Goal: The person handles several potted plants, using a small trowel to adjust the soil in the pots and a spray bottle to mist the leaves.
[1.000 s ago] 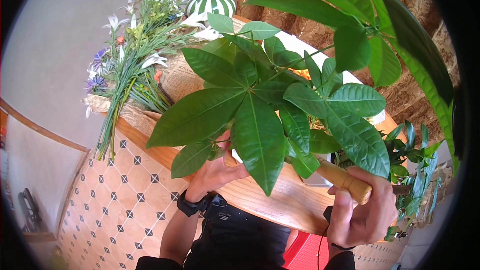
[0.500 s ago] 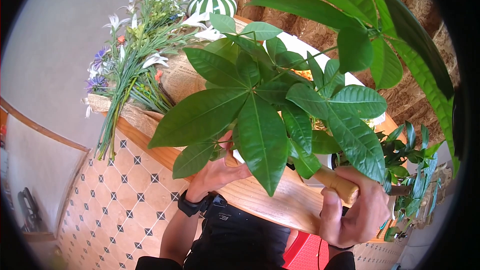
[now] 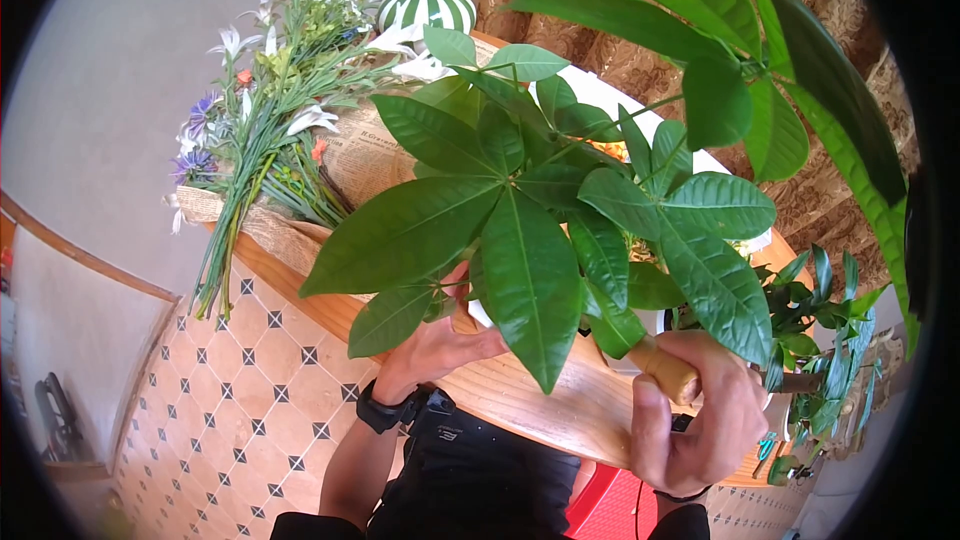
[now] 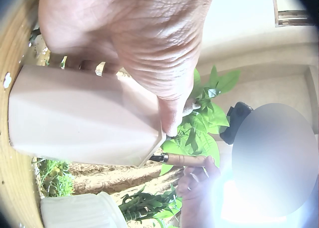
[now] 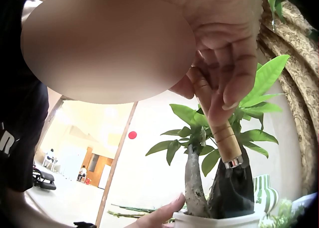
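Observation:
A potted plant (image 3: 530, 270) with broad green leaves stands before me in a white pot (image 4: 84, 113). My left hand (image 3: 430, 355) grips the pot from the side, its thumb at the rim in the left wrist view. My right hand (image 3: 705, 420) holds a small trowel by its wooden handle (image 3: 668, 372). Seen from the right wrist, the trowel's dark blade (image 5: 232, 188) points down into the pot beside the thick grey stem (image 5: 193, 183). Leaves hide most of the pot in the head view, and the blade's tip is hidden behind the pot's rim.
Cut flowers (image 3: 265, 130) lie on printed paper (image 3: 350, 155) at the table's left. Behind them stands a green-and-white striped vase (image 3: 428, 0). Another leafy plant (image 3: 825, 340) is at the right, near small scissors (image 3: 766, 445). A red stool (image 3: 610, 505) is below the wooden table (image 3: 540, 405).
My right hand has moved a little left with the trowel, and its handle now looks shorter and more upright. My left hand stays on the pot.

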Tool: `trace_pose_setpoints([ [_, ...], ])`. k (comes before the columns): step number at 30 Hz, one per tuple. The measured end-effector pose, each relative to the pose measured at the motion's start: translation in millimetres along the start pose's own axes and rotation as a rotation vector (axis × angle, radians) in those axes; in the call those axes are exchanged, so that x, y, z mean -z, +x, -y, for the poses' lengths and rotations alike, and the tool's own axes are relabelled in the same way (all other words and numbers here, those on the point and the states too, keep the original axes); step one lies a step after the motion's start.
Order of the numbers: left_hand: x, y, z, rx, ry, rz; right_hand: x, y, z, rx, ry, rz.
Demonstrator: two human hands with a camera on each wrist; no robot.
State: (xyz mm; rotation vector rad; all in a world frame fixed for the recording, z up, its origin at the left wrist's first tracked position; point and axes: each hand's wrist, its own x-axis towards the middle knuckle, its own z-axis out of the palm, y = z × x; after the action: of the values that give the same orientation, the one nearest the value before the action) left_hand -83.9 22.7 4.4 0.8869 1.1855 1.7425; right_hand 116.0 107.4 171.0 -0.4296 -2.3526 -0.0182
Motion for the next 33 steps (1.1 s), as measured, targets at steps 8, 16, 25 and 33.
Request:
trace_pose_setpoints([
  [8, 1.1, 0.3, 1.7, 0.037, -0.021, 0.011, 0.1, 0.0, 9.3, -0.048, -0.019, -0.075],
  [16, 0.1, -2.3, 2.1, 0.033, -0.083, -0.005, 3.9, -1.8, 6.5, -0.052, -0.040, -0.039],
  [25, 2.2, -1.1, -1.8, 0.007, -0.059, 0.009, 8.3, -4.4, 11.7, -0.177, 0.066, -0.066],
  [33, 3.3, -3.1, 13.6, 0.021, -0.063, -0.011, 15.1, -25.5, 4.5, -0.153, 0.117, -0.267],
])
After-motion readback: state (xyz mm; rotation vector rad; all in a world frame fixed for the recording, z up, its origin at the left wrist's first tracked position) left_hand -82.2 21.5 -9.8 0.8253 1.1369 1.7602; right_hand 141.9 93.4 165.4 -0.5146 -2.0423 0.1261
